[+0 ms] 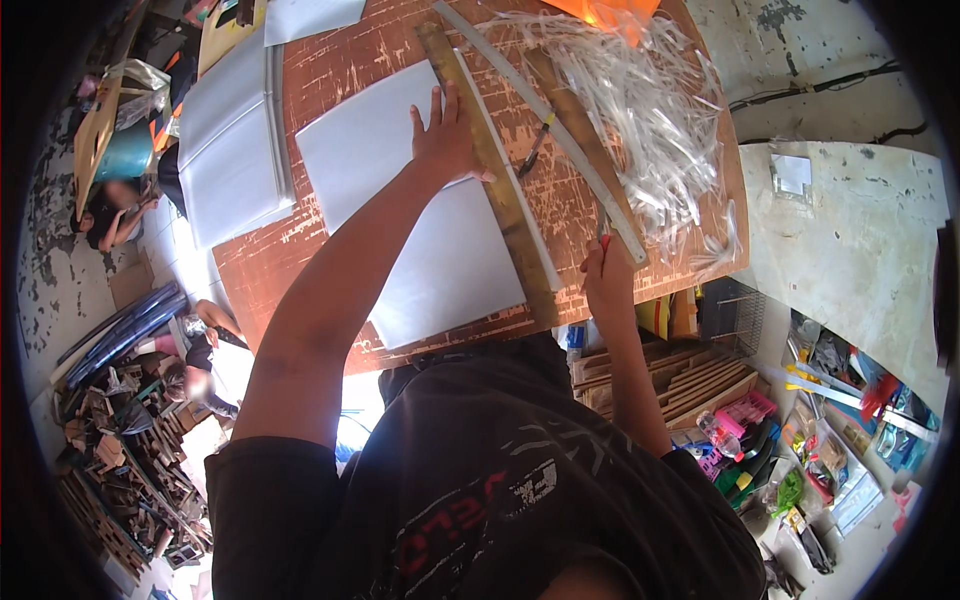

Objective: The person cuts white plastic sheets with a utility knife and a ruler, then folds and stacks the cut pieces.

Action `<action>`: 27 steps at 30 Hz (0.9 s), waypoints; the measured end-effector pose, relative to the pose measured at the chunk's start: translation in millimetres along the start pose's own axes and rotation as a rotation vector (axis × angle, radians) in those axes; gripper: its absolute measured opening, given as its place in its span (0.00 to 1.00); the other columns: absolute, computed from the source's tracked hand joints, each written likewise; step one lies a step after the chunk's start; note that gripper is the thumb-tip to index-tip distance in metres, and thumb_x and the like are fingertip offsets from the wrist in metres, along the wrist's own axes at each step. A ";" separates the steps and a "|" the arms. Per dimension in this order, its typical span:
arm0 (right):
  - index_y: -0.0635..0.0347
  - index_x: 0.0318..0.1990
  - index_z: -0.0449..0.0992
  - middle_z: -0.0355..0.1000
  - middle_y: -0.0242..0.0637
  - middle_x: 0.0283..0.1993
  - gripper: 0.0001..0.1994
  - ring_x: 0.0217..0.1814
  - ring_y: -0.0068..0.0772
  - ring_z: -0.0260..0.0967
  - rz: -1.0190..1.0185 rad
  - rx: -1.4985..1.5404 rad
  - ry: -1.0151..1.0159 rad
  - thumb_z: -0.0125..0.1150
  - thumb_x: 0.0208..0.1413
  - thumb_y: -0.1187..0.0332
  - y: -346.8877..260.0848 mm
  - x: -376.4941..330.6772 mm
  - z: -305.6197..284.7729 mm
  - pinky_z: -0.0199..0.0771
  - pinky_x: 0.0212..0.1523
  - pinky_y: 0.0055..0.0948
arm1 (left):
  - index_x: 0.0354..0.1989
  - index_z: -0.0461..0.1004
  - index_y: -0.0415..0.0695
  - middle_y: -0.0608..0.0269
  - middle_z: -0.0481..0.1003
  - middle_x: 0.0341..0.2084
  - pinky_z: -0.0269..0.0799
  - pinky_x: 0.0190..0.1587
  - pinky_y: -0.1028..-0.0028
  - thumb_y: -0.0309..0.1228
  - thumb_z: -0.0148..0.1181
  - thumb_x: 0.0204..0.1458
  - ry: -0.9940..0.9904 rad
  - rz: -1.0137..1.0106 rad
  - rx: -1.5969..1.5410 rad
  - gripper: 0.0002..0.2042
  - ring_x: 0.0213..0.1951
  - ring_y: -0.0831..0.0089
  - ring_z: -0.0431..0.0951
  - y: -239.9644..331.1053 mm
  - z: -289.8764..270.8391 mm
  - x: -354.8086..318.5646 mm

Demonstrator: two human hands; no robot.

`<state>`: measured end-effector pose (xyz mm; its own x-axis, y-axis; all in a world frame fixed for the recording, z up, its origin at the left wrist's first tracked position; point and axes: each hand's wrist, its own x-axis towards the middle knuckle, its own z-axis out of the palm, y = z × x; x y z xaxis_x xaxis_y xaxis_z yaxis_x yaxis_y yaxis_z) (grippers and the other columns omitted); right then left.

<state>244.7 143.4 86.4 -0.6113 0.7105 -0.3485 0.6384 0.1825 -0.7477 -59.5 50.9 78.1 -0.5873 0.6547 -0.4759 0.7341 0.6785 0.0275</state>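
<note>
A white sheet (452,250) lies on the scratched brown table (265,260), with a long brownish straight strip (508,210) along its right side. Pressed flat with fingers spread, my left hand (445,145) rests on the sheet, its thumb side at the strip. A narrow white edge of sheet shows to the strip's right. My right hand (609,275), near the table's front edge, is closed on a slim tool (603,222) with a red part and thin greyish blade; its exact kind is unclear. Beside it lies a long metal ruler (570,145) across another brown strip (590,135).
A black-and-yellow cutter knife (537,148) lies between the strips. Clear shredded offcuts (650,120) heap at the right, near an orange sheet (605,10). More white sheets (225,150) lie left. Wood scraps (145,470) and two people are at the left, stacked wooden strips (690,385) below right.
</note>
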 end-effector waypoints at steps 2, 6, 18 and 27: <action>0.68 0.41 0.67 0.73 0.58 0.28 0.15 0.32 0.65 0.73 -0.002 0.022 -0.030 0.47 0.70 0.61 -7.9 15.0 6.0 0.68 0.31 0.53 | 0.76 0.30 0.35 0.45 0.26 0.77 0.34 0.74 0.38 0.63 0.77 0.30 -0.028 0.003 0.014 0.74 0.78 0.50 0.27 0.9 -1.4 3.2; 0.67 0.42 0.69 0.75 0.61 0.31 0.14 0.36 0.64 0.76 -0.077 -0.198 -0.073 0.48 0.68 0.61 -43.0 52.9 28.9 0.72 0.35 0.56 | 0.76 0.29 0.33 0.44 0.26 0.77 0.34 0.74 0.39 0.63 0.76 0.33 -0.058 0.010 -0.018 0.73 0.78 0.52 0.26 -1.7 1.2 7.1; 0.72 0.44 0.72 0.77 0.64 0.37 0.17 0.43 0.65 0.77 -0.434 -0.424 -0.146 0.46 0.66 0.62 -158.6 233.4 140.6 0.78 0.45 0.54 | 0.76 0.28 0.34 0.44 0.25 0.77 0.37 0.75 0.43 0.59 0.78 0.33 -0.049 0.009 -0.115 0.73 0.78 0.54 0.26 -5.3 6.3 9.6; 0.72 0.42 0.79 0.78 0.60 0.43 0.16 0.48 0.57 0.79 -0.497 -0.641 -0.302 0.62 0.57 0.64 -188.3 261.1 165.2 0.81 0.48 0.46 | 0.75 0.29 0.32 0.43 0.26 0.77 0.37 0.75 0.44 0.59 0.75 0.39 -0.076 0.011 -0.141 0.69 0.78 0.53 0.27 -11.2 5.8 6.0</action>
<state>-112.4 182.3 42.9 -0.9294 0.2528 -0.2689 0.3495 0.8368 -0.4214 -69.3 45.4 69.8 -0.5483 0.6389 -0.5396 0.6822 0.7149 0.1533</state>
